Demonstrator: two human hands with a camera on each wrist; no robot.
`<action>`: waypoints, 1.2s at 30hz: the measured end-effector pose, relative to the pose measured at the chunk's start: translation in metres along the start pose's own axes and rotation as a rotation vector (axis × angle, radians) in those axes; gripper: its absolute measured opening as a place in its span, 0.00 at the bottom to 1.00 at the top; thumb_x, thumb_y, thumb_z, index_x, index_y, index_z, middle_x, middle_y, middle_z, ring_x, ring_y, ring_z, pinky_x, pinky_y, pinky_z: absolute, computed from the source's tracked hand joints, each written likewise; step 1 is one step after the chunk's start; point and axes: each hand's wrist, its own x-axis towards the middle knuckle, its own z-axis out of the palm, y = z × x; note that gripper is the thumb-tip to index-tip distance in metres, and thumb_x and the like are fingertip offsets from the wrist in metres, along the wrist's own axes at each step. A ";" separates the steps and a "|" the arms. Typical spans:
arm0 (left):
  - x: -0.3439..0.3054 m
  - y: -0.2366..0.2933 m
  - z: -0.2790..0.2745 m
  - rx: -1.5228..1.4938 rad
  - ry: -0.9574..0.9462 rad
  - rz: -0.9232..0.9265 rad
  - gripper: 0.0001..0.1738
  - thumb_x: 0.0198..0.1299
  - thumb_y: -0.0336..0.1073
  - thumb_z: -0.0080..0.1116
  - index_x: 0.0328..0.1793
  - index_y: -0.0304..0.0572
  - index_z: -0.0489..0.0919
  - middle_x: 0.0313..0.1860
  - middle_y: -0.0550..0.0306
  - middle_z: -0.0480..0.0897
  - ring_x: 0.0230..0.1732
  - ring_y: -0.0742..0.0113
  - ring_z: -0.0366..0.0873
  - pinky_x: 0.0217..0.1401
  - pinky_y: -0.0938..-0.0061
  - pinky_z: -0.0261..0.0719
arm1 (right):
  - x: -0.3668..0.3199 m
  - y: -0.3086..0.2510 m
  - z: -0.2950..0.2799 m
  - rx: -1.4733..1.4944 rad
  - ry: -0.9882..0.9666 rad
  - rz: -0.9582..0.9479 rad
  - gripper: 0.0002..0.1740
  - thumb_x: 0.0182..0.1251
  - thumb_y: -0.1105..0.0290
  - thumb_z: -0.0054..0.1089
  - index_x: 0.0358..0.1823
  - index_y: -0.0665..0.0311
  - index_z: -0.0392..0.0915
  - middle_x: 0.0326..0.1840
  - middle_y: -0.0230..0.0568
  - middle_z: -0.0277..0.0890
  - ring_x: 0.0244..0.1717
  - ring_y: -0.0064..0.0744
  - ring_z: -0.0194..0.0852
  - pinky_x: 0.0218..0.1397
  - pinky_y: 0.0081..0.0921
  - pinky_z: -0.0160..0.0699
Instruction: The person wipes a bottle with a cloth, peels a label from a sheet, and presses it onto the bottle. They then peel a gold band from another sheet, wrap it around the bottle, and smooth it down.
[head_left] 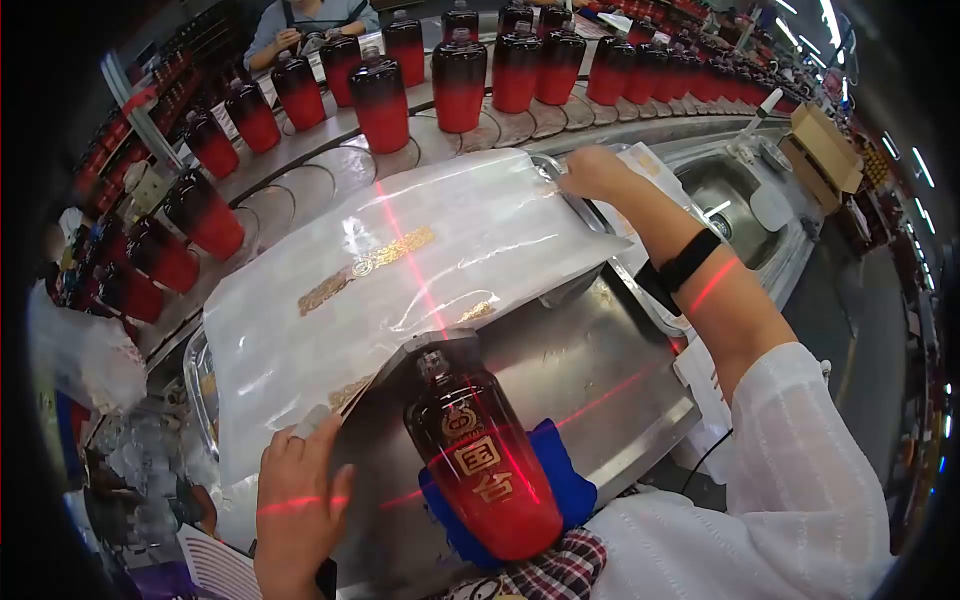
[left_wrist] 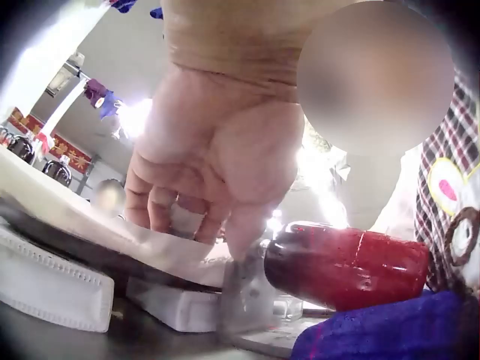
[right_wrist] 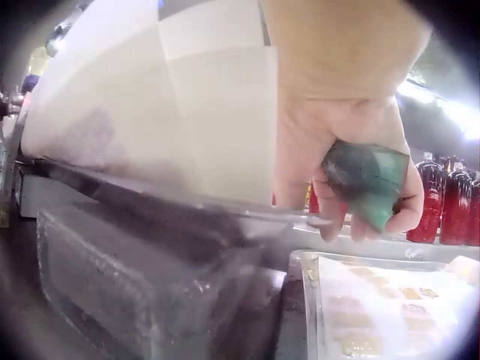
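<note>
A large white sheet with gold decals [head_left: 520, 250] lies over a tray [head_left: 195, 395]. My left hand [head_left: 300, 490] is at the sheet's near left corner, its thumb apart and its fingertips at the edge. At the far right corner is my curled right hand [head_left: 597, 172]. In the right wrist view its fingers curl round a translucent dark green piece [right_wrist: 367, 180], and its other fingertips are at the sheet's edge. Between my arms a black-to-red bottle [head_left: 480, 450] with gold characters lies on a blue cloth [head_left: 575, 470], its neck against a metal support [head_left: 425, 345].
Several black-to-red bottles [head_left: 380, 105] stand in a curved row beyond the sheet. At right is a metal sink [head_left: 720, 185], with an open cardboard box [head_left: 825, 150] behind it. Another person [head_left: 310, 20] sits across the line. Clear plastic [head_left: 90, 350] is at the left.
</note>
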 end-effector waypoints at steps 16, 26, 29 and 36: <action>0.008 -0.017 -0.088 -0.457 0.284 0.070 0.32 0.66 0.44 0.58 0.72 0.36 0.70 0.70 0.43 0.73 0.71 0.48 0.69 0.73 0.57 0.61 | -0.138 -0.149 -0.208 0.077 0.171 -0.960 0.08 0.68 0.67 0.62 0.38 0.65 0.79 0.47 0.45 0.76 0.49 0.47 0.77 0.54 0.37 0.76; 0.061 0.087 -0.097 -1.124 0.308 0.387 0.11 0.69 0.30 0.57 0.53 0.29 0.78 0.46 0.58 0.80 0.47 0.76 0.74 0.52 0.82 0.70 | -0.270 -0.160 -0.293 0.204 -0.016 -0.911 0.13 0.69 0.66 0.55 0.38 0.71 0.81 0.38 0.49 0.78 0.43 0.44 0.77 0.51 0.39 0.77; 0.053 0.100 -0.098 -1.060 0.253 0.386 0.06 0.69 0.27 0.54 0.45 0.29 0.78 0.43 0.57 0.82 0.41 0.78 0.73 0.48 0.83 0.70 | -0.241 -0.106 -0.250 0.285 0.244 -0.967 0.11 0.72 0.63 0.57 0.44 0.64 0.82 0.49 0.42 0.77 0.55 0.39 0.75 0.61 0.36 0.71; 0.034 0.088 -0.070 -1.050 0.216 0.309 0.08 0.70 0.29 0.52 0.45 0.30 0.79 0.47 0.50 0.83 0.41 0.75 0.75 0.49 0.79 0.72 | -0.169 0.062 -0.116 -0.134 -0.094 -0.078 0.14 0.63 0.60 0.64 0.43 0.61 0.86 0.41 0.48 0.83 0.44 0.47 0.82 0.49 0.39 0.80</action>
